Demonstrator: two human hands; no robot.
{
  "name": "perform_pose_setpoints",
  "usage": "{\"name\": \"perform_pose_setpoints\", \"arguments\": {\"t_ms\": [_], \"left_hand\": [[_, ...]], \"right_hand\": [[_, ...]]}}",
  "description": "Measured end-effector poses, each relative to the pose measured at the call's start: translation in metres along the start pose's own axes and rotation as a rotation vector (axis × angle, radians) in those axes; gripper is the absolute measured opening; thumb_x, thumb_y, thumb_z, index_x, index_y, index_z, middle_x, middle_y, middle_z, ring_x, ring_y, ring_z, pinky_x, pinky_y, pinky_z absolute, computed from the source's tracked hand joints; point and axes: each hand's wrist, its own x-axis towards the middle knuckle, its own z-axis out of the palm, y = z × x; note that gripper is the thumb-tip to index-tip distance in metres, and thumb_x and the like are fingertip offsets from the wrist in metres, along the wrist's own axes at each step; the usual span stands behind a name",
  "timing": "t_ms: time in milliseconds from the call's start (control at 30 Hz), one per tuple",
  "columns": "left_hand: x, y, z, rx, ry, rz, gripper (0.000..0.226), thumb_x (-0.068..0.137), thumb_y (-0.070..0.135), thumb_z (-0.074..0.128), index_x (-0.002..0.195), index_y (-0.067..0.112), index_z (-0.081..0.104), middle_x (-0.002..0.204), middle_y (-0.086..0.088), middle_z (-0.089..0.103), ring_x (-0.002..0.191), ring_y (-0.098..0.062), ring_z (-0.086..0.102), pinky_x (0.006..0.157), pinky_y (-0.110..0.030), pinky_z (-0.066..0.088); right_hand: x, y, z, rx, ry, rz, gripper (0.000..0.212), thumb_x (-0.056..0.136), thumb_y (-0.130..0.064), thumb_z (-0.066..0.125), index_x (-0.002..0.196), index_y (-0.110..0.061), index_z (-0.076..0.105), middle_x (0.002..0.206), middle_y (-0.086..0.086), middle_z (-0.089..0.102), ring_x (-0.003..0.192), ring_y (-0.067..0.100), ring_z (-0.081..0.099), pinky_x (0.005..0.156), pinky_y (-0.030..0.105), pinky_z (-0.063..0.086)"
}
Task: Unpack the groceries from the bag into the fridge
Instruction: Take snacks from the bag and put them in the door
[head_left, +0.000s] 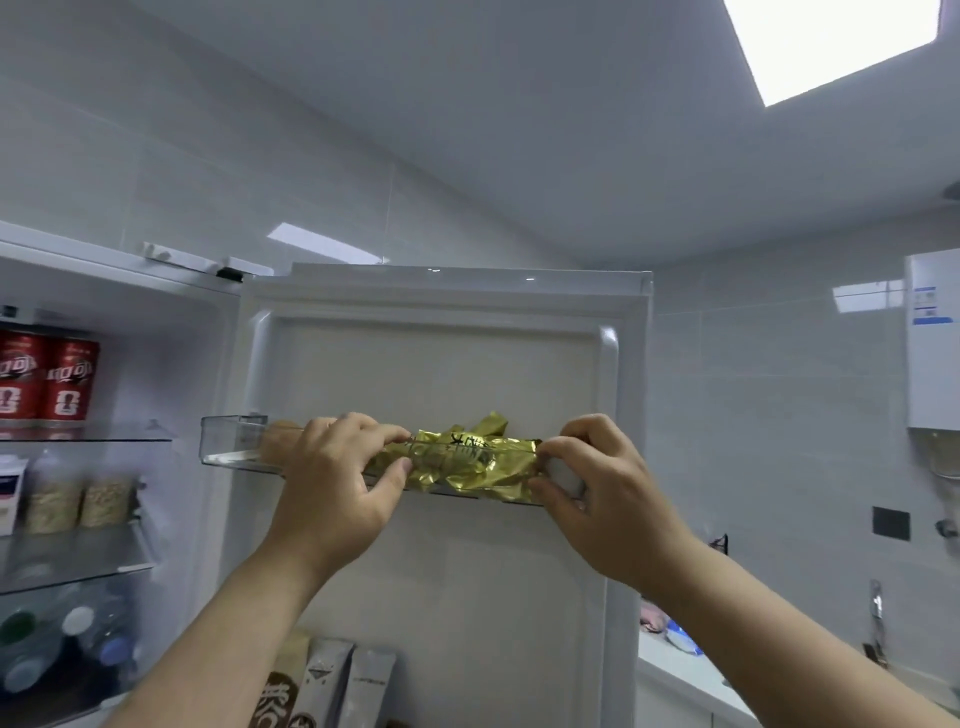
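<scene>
A crinkled gold foil packet (462, 460) lies along the clear top door bin (228, 441) of the open fridge door (441, 364). My left hand (337, 478) pinches the packet's left end between thumb and fingers. My right hand (597, 483) grips its right end at the bin's right side. A pale round item (280, 439) sits in the bin just left of my left hand. The grocery bag is out of view.
Inside the fridge at left are red cans (47, 379) on the top glass shelf, jars (78, 501) below, and bottles (62, 644) lower down. Upright pouches (332, 686) fill a lower door bin. A counter (680, 670) and a wall-mounted heater (932, 343) are at right.
</scene>
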Motion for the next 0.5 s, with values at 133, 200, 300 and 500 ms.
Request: {"name": "perform_pose_setpoints", "arguments": {"t_ms": [133, 200, 300, 500], "left_hand": [[-0.007, 0.014, -0.006, 0.015, -0.083, -0.053, 0.052, 0.078, 0.043, 0.047, 0.112, 0.013, 0.072, 0.107, -0.001, 0.066, 0.099, -0.026, 0.053, 0.102, -0.028, 0.028], [-0.009, 0.027, -0.012, -0.028, -0.106, -0.051, 0.05, 0.077, 0.044, 0.048, 0.111, 0.016, 0.072, 0.113, 0.004, 0.065, 0.105, -0.018, 0.052, 0.104, -0.03, 0.031], [-0.012, 0.057, -0.016, -0.143, -0.111, -0.017, 0.036, 0.076, 0.041, 0.055, 0.097, 0.019, 0.075, 0.105, 0.009, 0.065, 0.1, -0.009, 0.054, 0.094, -0.024, 0.04], [-0.022, 0.125, -0.003, -0.255, -0.321, 0.014, 0.035, 0.077, 0.045, 0.053, 0.093, 0.023, 0.075, 0.096, 0.017, 0.07, 0.095, 0.002, 0.061, 0.088, -0.025, 0.05]], "right_hand": [[-0.007, 0.001, -0.023, -0.039, -0.106, 0.044, 0.035, 0.08, -0.031, 0.073, 0.11, -0.015, 0.069, 0.107, 0.002, 0.056, 0.094, 0.023, 0.058, 0.082, 0.026, 0.047], [-0.013, 0.004, -0.039, -0.061, -0.183, 0.058, 0.042, 0.082, -0.031, 0.071, 0.121, -0.018, 0.064, 0.113, 0.001, 0.057, 0.099, 0.023, 0.059, 0.083, 0.031, 0.052], [-0.028, 0.007, -0.063, -0.081, -0.251, 0.091, 0.047, 0.089, -0.037, 0.063, 0.133, -0.021, 0.056, 0.124, -0.003, 0.057, 0.105, 0.018, 0.06, 0.085, 0.025, 0.05], [-0.066, 0.016, -0.116, -0.136, -0.294, 0.207, 0.032, 0.09, -0.034, 0.065, 0.121, -0.025, 0.065, 0.122, -0.012, 0.062, 0.107, 0.014, 0.062, 0.085, 0.021, 0.044]]}}
